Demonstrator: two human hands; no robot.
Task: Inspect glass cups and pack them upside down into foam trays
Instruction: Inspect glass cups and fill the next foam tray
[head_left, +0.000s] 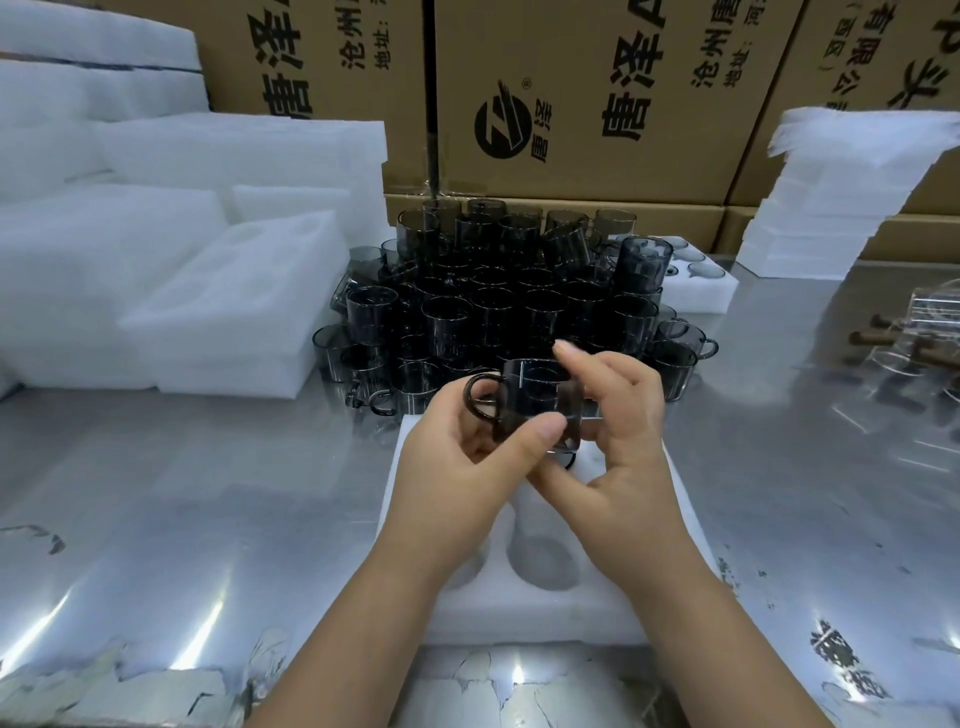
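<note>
A smoky grey glass cup (535, 400) with a round handle on its left is held by both hands above a white foam tray (545, 608). My left hand (467, 467) grips it from below, thumb across its front. My right hand (618, 431) holds its right side, forefinger raised over the rim. The tray lies on the steel table in front of me and shows round empty pockets (545, 561) between my wrists. Behind the hands stands a dense stack of the same dark cups (493, 301), piled in layers.
Stacked foam trays (228, 322) sit at the left, and a leaning pile of foam sheets (831, 192) at the right. A partly filled foam tray (696, 283) lies behind the cups. Clear glassware (930, 332) is at the right edge. Cardboard boxes (597, 93) line the back.
</note>
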